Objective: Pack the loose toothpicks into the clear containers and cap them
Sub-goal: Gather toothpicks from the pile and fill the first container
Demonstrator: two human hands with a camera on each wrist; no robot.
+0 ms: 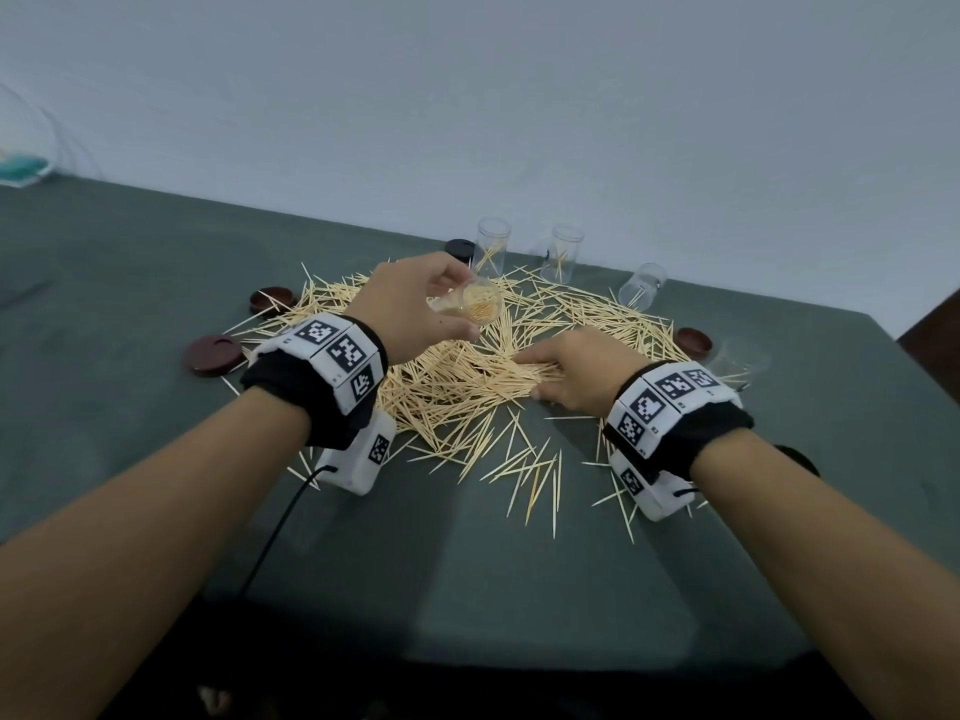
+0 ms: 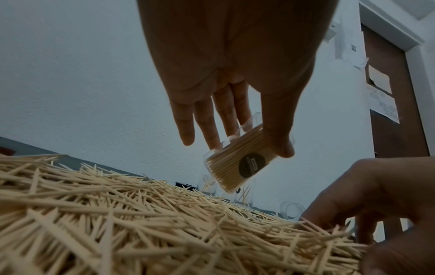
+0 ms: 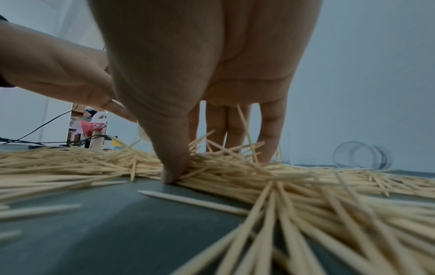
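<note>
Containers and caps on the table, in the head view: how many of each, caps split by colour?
Clear containers: 4 (one in the left hand at, two upright, one on its side)
Black caps: 1
Dark brown caps: 3
Total: 8
A faint clear shape at the right edge may be a fifth container.

No readable text. Round dark label (image 2: 251, 166) on the container (image 2: 237, 163) has small print, too blurred to read. Wristbands (image 1: 340, 356) carry black-white square codes only. Red packet (image 3: 93, 126) has an illegible white logo.
</note>
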